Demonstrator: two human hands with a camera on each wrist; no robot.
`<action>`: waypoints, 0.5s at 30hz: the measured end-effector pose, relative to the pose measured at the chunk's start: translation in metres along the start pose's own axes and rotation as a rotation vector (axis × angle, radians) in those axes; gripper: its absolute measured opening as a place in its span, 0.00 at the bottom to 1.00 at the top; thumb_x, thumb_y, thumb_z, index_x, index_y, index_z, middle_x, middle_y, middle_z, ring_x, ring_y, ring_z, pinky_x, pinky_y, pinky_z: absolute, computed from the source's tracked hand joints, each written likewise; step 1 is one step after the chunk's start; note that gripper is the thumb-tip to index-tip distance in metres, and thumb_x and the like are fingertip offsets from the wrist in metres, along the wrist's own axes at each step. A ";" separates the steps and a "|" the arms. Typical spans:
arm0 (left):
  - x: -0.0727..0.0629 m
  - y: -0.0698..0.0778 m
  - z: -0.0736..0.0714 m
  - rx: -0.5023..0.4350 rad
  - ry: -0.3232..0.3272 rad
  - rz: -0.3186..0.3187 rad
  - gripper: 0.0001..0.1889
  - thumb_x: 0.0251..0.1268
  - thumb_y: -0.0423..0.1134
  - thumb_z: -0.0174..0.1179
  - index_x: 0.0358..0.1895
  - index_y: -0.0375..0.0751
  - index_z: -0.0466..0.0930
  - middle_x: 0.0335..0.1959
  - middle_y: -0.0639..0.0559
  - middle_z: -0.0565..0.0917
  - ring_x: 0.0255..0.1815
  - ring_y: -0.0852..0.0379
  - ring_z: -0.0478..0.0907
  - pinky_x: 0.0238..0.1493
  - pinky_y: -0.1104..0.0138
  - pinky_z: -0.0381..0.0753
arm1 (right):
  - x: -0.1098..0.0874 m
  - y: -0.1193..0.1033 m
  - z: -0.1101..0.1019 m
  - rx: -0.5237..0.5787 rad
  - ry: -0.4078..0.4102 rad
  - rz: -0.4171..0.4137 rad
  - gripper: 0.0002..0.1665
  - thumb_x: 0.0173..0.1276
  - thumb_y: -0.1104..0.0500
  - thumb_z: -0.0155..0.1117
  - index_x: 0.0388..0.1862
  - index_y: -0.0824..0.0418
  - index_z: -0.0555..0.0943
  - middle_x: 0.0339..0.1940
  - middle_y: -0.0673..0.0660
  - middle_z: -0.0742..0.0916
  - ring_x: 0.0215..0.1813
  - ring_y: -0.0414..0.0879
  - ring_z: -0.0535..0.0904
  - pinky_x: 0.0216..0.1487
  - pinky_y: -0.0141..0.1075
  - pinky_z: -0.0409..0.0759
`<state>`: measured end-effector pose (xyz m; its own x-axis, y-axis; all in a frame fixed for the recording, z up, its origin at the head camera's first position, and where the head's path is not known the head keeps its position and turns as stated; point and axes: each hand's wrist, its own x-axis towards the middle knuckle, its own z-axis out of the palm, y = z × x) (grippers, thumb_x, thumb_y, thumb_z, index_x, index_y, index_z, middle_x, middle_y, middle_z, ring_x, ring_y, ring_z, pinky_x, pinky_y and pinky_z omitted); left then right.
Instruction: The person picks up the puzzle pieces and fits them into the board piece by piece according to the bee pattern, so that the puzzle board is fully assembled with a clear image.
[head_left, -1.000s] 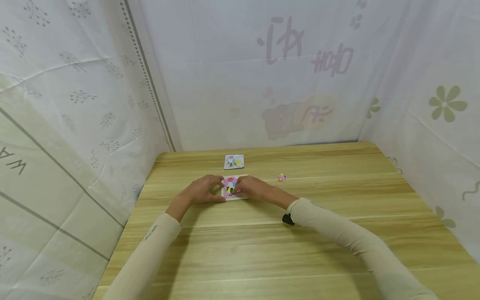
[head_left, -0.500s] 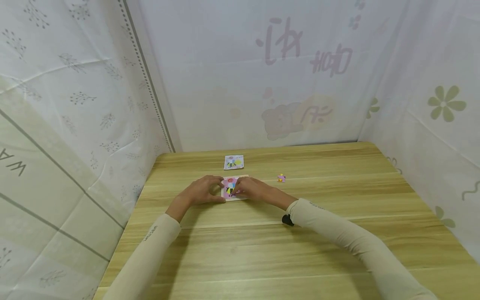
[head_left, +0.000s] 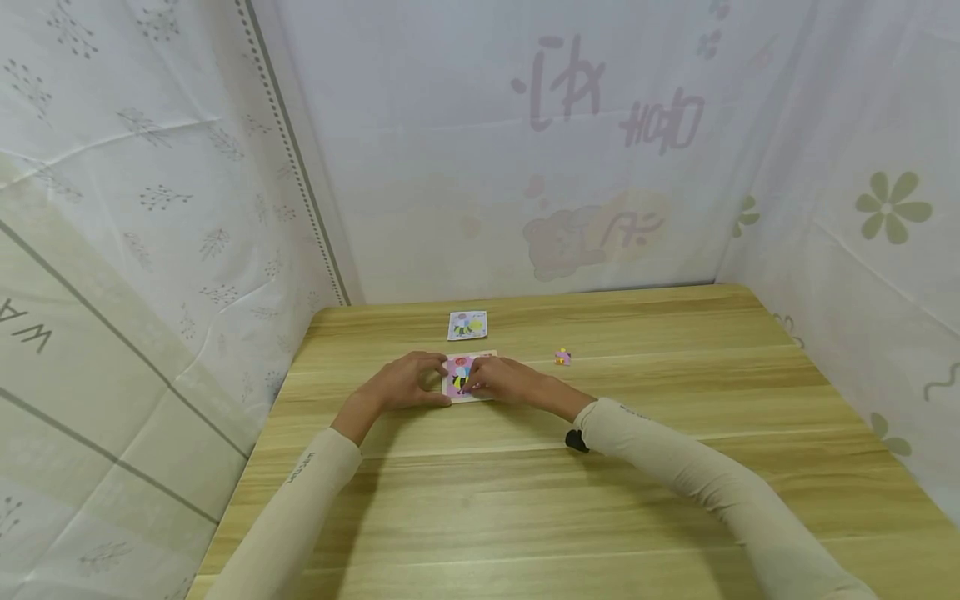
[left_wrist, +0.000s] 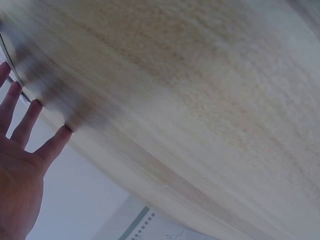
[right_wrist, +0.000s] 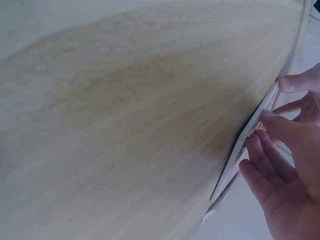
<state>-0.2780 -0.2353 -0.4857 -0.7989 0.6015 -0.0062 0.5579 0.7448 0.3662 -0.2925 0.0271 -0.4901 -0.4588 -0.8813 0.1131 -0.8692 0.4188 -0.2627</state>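
A small pink jigsaw puzzle of a bee [head_left: 454,387] lies in a pale frame [head_left: 472,400] on the table. My left hand [head_left: 405,382] steadies the frame's left side, thumb at its near corner and fingers by the far one; in the left wrist view those fingers are spread and fairly straight, tips at the tabletop. Over the puzzle's right half, my right hand [head_left: 504,377] pinches a small puzzle piece [right_wrist: 258,127] between thumb and fingertips, mostly covered by them. The right wrist view shows the frame [right_wrist: 230,172] edge-on beneath this hand.
Behind the frame lies a picture card [head_left: 467,325] with a similar bee. One loose puzzle piece [head_left: 562,357] lies to the right of the right hand. The wooden table [head_left: 465,508] ends at patterned curtains [head_left: 450,167] at the back and sides.
My right fingertips have shifted slightly on the puzzle, and the dark bit visible beneath them a second ago is now harder to see. The left hand stays in place.
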 end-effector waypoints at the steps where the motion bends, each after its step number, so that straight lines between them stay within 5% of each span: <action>1: 0.000 0.001 0.000 -0.001 0.000 -0.001 0.29 0.62 0.62 0.72 0.56 0.44 0.86 0.73 0.44 0.74 0.76 0.41 0.68 0.76 0.45 0.66 | 0.000 0.000 0.000 0.000 -0.004 0.004 0.11 0.77 0.60 0.66 0.53 0.60 0.90 0.48 0.54 0.89 0.52 0.44 0.83 0.56 0.33 0.82; 15: 0.001 0.001 -0.001 0.006 -0.010 -0.011 0.28 0.61 0.62 0.73 0.56 0.45 0.86 0.73 0.44 0.75 0.76 0.42 0.68 0.76 0.46 0.66 | -0.011 0.005 -0.006 0.018 0.018 0.070 0.09 0.76 0.60 0.67 0.51 0.58 0.90 0.49 0.52 0.90 0.52 0.43 0.85 0.55 0.35 0.84</action>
<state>-0.2780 -0.2343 -0.4845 -0.8024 0.5965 -0.0196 0.5507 0.7526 0.3609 -0.2931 0.0407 -0.4868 -0.5213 -0.8461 0.1108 -0.8317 0.4748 -0.2878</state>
